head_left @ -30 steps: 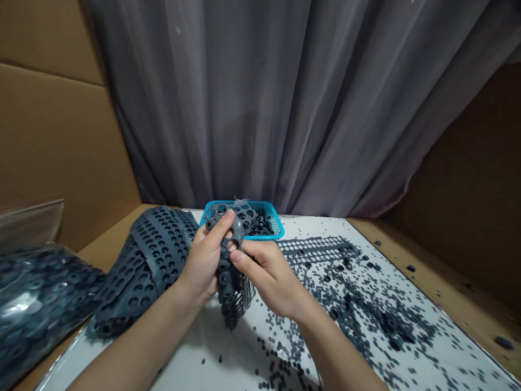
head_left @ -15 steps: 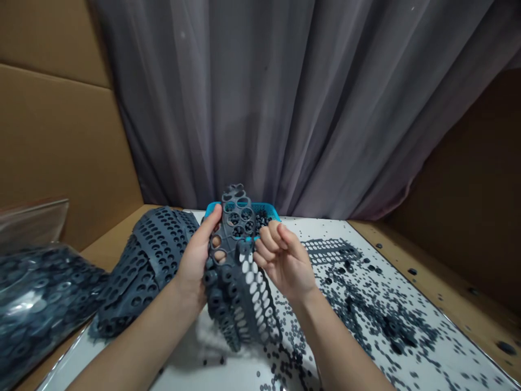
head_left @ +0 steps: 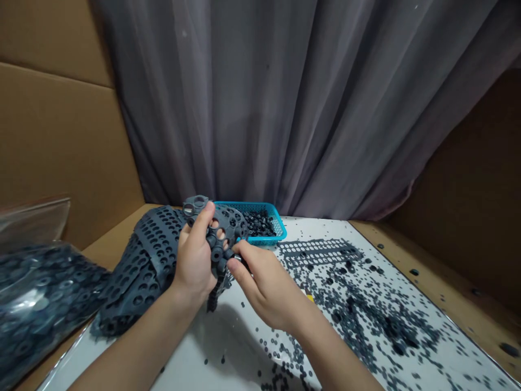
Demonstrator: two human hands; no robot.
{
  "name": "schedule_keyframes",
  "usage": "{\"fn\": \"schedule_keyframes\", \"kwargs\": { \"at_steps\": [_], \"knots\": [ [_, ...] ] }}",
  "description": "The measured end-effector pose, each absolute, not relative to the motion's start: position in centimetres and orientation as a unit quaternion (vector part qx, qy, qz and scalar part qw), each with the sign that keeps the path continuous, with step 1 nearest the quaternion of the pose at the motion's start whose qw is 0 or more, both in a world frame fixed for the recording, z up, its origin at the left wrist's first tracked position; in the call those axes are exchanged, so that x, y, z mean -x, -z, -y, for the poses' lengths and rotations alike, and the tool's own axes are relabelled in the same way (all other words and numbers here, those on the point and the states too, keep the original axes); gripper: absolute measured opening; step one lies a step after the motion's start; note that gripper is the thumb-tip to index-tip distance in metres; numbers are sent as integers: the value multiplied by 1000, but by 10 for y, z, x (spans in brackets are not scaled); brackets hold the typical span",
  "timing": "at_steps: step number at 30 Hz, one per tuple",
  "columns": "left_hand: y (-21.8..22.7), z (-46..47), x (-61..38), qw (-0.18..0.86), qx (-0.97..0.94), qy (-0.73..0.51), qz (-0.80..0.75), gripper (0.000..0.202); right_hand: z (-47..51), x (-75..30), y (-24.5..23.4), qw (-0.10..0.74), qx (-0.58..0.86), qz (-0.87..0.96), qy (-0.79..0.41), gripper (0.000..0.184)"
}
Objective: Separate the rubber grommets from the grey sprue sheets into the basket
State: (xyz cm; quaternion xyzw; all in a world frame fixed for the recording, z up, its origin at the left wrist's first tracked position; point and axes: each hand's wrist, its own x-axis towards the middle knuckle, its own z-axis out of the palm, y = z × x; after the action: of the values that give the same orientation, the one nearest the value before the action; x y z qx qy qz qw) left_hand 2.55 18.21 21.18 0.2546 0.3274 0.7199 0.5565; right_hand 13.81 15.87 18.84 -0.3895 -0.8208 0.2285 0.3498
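My left hand (head_left: pixel 195 258) grips a dark grey rubber sheet (head_left: pixel 222 233) punched with round holes, holding it upright over the white table (head_left: pixel 228 347). My right hand (head_left: pixel 262 282) pinches the sheet's lower edge with thumb and forefinger, fingers closed on it. Behind my hands stands a blue plastic basket (head_left: pixel 268 222) with several small dark rubber rings inside.
A pile of punched rubber sheets (head_left: pixel 142 260) lies at the left. A clear plastic bag (head_left: pixel 36 288) of dark parts sits at the far left. One flat punched strip (head_left: pixel 317 251) and many loose rubber rings (head_left: pixel 366 309) litter the table's right. Cardboard walls and a grey curtain surround the table.
The sheet has been folded down and turned toward the left hand. My right hand, which was curled beside the sheet, has come back onto its lower edge.
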Motion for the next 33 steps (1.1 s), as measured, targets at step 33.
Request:
{"fn": "schedule_keyframes", "kwargs": {
  "at_steps": [33],
  "knots": [
    [-232,-169,-15,742,-148,-572,-315,38,-175,-160,-192,485,99,418,-762,17]
  ]
}}
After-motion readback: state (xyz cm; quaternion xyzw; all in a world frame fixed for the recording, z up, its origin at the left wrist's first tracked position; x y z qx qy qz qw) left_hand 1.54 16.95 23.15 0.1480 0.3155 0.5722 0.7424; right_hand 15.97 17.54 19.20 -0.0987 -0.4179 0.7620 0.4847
